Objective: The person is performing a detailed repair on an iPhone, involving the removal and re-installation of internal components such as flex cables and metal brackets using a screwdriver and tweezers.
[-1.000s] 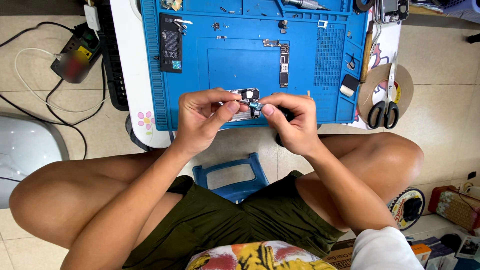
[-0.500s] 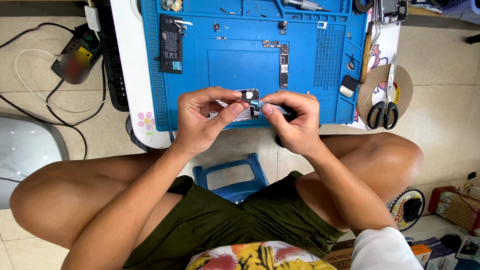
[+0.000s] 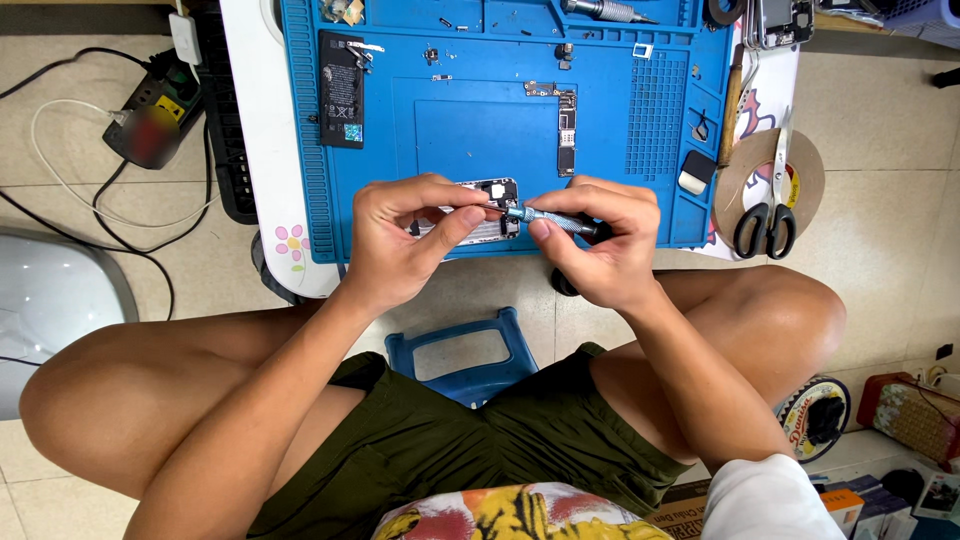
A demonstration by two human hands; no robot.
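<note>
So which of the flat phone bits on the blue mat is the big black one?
The black rectangular battery at the blue mat's upper left. The narrow circuit board in the middle is much thinner, and the part under the hands is silvery.

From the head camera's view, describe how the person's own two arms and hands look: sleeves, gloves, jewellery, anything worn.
Both arms are bare from the forearm down, with no sleeve showing on either. The left hand and right hand wear no gloves, and no rings, watch or bracelet are visible. Fingernails look short and unpainted. Below the arms, dark olive shorts and a bright patterned top show.
</note>
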